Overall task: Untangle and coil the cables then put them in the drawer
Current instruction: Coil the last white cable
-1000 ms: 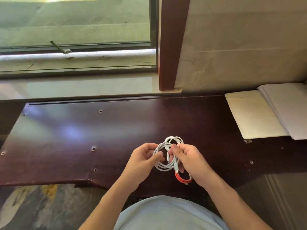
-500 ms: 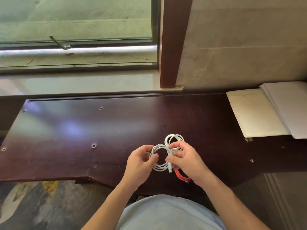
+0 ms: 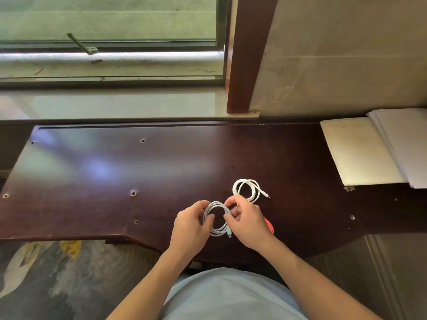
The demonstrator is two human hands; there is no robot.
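Grey coiled cable (image 3: pixel 216 219), held just above the near edge of the dark wooden desk (image 3: pixel 120 172): the left hand (image 3: pixel 190 228) grips its left side with curled fingers, and the right hand (image 3: pixel 248 224) pinches its right side between thumb and fingers. White coiled cable (image 3: pixel 247 190) lying flat on the desk just beyond the right hand, plug end pointing right; orange-red cable (image 3: pixel 269 226) partly hidden under the right hand. White panels (image 3: pixel 360 151) lie at the desk's far right, below the wall beside the window (image 3: pixel 108 38).
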